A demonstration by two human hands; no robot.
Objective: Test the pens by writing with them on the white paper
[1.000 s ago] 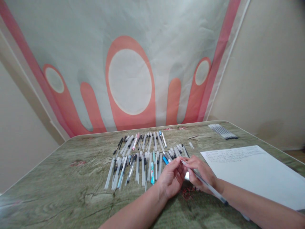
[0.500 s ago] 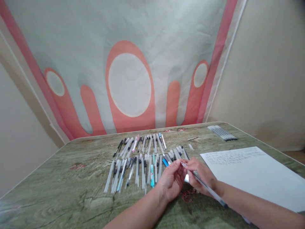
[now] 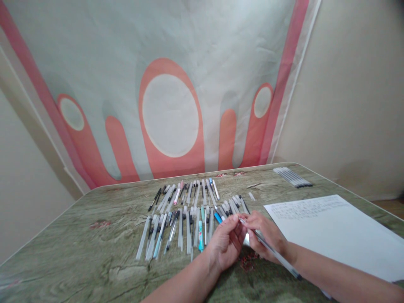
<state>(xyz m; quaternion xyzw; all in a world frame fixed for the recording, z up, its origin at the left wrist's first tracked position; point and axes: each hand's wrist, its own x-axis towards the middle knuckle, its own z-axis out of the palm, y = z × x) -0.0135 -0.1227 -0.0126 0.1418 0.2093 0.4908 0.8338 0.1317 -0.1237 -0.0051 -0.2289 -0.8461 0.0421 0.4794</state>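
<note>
A clear pen [image 3: 280,258] with a dark end slants through my right hand [image 3: 267,235], whose fingers are closed around it. Its front end points up and left, toward my other hand. There my left hand [image 3: 226,244] is half curled, palm up, with thumb and fingertips pinched together by the pen's front end. Whatever sits in that pinch is too small to make out. Just beyond the hands lie a blue pen [image 3: 217,217] and a group of clear pens with dark grips [image 3: 233,205], partly covered by my fingers.
Two rows of pens and clear barrels, among them a teal pen [image 3: 201,236], spread to the left on the wood-patterned table [image 3: 78,252]. A written sheet of paper [image 3: 334,235] lies right. Several pens or refills [image 3: 292,177] sit side by side at the back right.
The view has shifted slightly. Both hands keep nearly the same pose, with the pen still in my right hand and its front end at my left fingertips.
</note>
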